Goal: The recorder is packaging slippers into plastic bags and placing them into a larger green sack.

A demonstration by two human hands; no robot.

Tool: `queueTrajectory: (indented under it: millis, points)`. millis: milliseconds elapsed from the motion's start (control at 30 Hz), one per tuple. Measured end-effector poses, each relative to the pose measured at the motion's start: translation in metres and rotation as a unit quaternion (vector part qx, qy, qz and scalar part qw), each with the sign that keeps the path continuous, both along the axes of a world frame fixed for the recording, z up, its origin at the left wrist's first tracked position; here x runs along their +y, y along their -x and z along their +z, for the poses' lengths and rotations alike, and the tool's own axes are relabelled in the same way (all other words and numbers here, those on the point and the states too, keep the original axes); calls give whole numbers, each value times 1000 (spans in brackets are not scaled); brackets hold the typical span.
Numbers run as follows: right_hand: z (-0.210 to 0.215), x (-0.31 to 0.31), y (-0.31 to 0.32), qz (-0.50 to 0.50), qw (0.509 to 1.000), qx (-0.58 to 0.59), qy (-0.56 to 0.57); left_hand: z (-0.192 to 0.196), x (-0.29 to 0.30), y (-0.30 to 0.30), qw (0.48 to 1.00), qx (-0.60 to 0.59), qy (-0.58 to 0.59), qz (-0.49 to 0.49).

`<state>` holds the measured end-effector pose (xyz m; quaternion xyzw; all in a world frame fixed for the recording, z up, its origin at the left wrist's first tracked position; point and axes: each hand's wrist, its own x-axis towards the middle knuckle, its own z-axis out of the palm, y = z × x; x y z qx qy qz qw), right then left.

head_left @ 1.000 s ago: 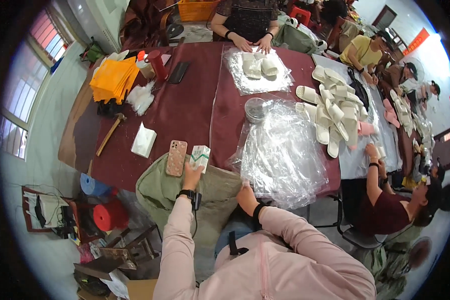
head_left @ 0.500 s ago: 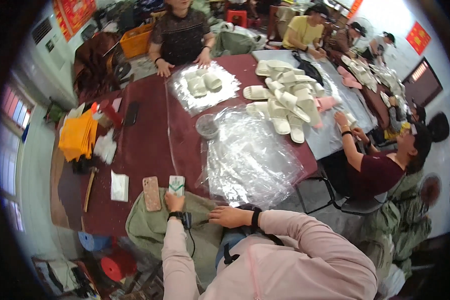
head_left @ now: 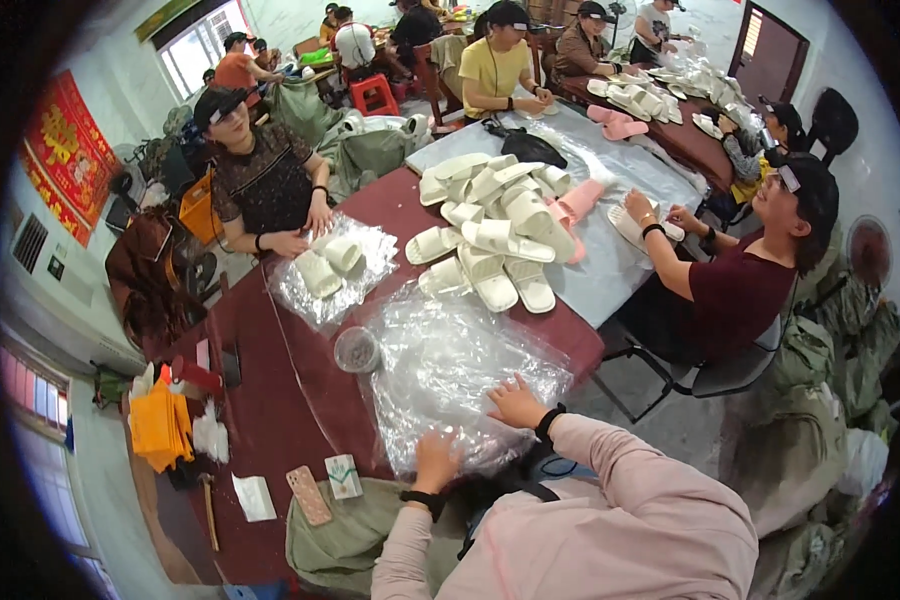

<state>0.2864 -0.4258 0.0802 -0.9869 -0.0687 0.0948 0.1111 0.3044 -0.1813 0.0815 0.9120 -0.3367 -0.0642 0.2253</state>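
A stack of clear plastic bags (head_left: 450, 350) lies on the dark red tabletop in front of me. My left hand (head_left: 435, 462) is at the near left edge of the stack, its fingers stretched forward and slightly blurred. On the near right part of the plastic rests my right hand (head_left: 517, 403), fingers spread. Neither hand appears to grip anything. A round clear tub (head_left: 357, 350) sits at the left edge of the bags. Beyond them is a heap of white slippers (head_left: 495, 235), with pink slippers (head_left: 582, 205) at its right side.
A phone in a pink case (head_left: 309, 496), a white-and-green box (head_left: 343, 477) and a white packet (head_left: 254, 498) lie left of me, near a hammer (head_left: 209, 512). Across the table, a person handles white slippers (head_left: 328, 262) on plastic. Another person works at the right.
My left hand has left the white-and-green box and moved right to the bags. The right hand has reached forward onto the plastic. My view has tilted up and turned.
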Motion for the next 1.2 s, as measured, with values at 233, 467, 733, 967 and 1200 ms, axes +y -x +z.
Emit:
queueTrajectory:
  millis: [233,467,733,967,1200]
  points:
    - [2,-41,-35,112,990,40,-76,3,-84,1,997,-22,36,71]
    - [10,-64,-76,15,947,67,-313,20,-157,-22,968,-51,-78,234]
    - [0,-117,-142,-3,730,243,-639,-15,-173,9,958,110,-243,107]
    - [-15,-173,-251,-376,801,-287,-366,-28,-164,11,958,119,-253,57]
    - [-3,-174,-259,-393,813,-191,-385,-33,-164,11,944,176,-275,56]
